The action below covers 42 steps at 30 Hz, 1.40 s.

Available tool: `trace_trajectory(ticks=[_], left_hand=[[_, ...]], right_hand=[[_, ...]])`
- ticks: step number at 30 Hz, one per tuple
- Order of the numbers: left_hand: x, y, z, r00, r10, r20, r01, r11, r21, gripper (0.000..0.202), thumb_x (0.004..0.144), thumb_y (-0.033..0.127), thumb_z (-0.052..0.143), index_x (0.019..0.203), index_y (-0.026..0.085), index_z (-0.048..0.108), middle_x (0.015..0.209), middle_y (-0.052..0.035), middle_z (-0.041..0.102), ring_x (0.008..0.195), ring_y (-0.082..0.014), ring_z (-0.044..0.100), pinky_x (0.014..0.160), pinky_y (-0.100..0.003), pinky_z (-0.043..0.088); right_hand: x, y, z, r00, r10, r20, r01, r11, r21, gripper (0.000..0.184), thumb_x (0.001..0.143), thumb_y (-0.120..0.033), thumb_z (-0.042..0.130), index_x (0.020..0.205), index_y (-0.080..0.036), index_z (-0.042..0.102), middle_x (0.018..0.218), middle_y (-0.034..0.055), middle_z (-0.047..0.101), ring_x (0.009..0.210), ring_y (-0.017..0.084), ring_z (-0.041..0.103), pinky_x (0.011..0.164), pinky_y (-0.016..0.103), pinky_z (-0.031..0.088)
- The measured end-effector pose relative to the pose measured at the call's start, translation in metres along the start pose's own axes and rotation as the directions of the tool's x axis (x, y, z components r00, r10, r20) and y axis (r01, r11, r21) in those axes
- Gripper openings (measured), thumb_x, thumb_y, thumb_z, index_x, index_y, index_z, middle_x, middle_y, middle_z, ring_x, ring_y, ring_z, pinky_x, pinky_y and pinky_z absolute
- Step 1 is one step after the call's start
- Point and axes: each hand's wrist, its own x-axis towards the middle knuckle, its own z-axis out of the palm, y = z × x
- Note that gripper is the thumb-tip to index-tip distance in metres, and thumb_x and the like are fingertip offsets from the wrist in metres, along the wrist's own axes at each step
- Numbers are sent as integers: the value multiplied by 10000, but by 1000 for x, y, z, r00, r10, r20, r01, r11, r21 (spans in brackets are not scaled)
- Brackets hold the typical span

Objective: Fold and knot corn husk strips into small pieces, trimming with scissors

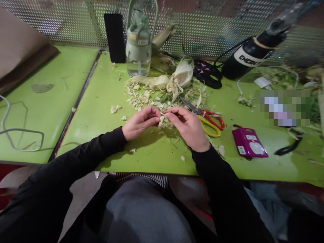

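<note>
A small, crumpled piece of pale green corn husk (165, 123) is pinched between my two hands above the front half of the table. My left hand (140, 123) grips its left side with thumb and fingertips. Thumb and forefinger of my right hand (190, 130) close on it from the other side. Just beyond lie cut husk bits (143, 98) and a larger pale corn husk (183, 74). Scissors (212, 125) with one red and one yellow handle rest right behind my right hand, blades pointing to the back left.
A green water bottle (138, 50) and a black phone (115, 38) stand along the mesh divider (202, 27). Towards the right are a purple socket box (249, 142) and a black bottle (249, 55). A brown paper bag (22, 47) and a cable (22, 130) occupy the left.
</note>
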Motion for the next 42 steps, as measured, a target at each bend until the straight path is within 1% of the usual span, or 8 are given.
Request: trace_trajectory(ticks=[5,10,15,20,23,27,34,42], left_hand=[[0,0,-1,998,-54,-41,53,998,-28,232,874,286,715,899,161,520,815,19,594,708,-71,612,740,-222,564],[-2,3,3,984,-169,-60,168,986,-18,143,921,217,628,920,155,499,845,0,607,749,-99,678,672,-212,594],[-6,7,7,986,-43,-159,70,983,169,114,911,217,615,903,147,526,1161,-85,588,757,-74,631,521,-146,553],[-4,14,6,983,41,-181,2,973,232,75,919,121,563,879,155,510,819,3,545,678,-64,598,515,-135,535],[-1,18,4,981,34,-192,4,981,192,108,921,85,550,871,158,488,779,22,543,670,-57,610,556,-146,552],[0,16,4,990,-47,-135,70,982,178,91,914,70,542,930,150,502,774,30,558,621,-52,605,554,-163,555],[-5,9,4,975,-216,47,180,901,394,107,912,163,571,817,139,525,735,1,657,617,-72,636,611,-198,529],[-3,12,4,932,-336,136,303,929,213,221,930,229,613,749,131,531,731,-12,676,633,-69,615,668,-234,544]], right_hand=[[-1,6,5,999,34,36,-39,988,146,186,897,-401,674,929,-220,645,865,-10,644,757,131,582,709,282,483],[-4,3,13,993,-56,-103,56,998,-9,114,979,-345,541,920,-248,532,811,-24,551,685,123,503,659,288,440],[-7,1,17,983,-91,-162,73,991,-112,122,999,-364,489,929,-264,478,717,-41,459,591,129,423,583,303,388],[-6,3,16,980,-100,-170,92,994,-57,123,999,-363,496,933,-259,484,700,-47,448,562,124,403,535,288,367],[-5,7,17,966,-125,-227,125,992,-17,152,1000,-389,500,946,-248,488,734,-39,485,570,111,411,524,270,363],[-4,11,19,954,-156,-255,153,988,-30,157,1007,-383,491,950,-237,484,707,-46,479,552,98,402,504,252,337],[-5,11,23,948,-265,-177,223,948,-227,117,1010,-319,497,936,-234,467,674,-63,470,532,90,424,517,247,338],[-8,9,28,941,-283,-186,230,938,-260,92,1007,-289,494,942,-232,464,676,-64,485,515,86,423,538,253,361]])
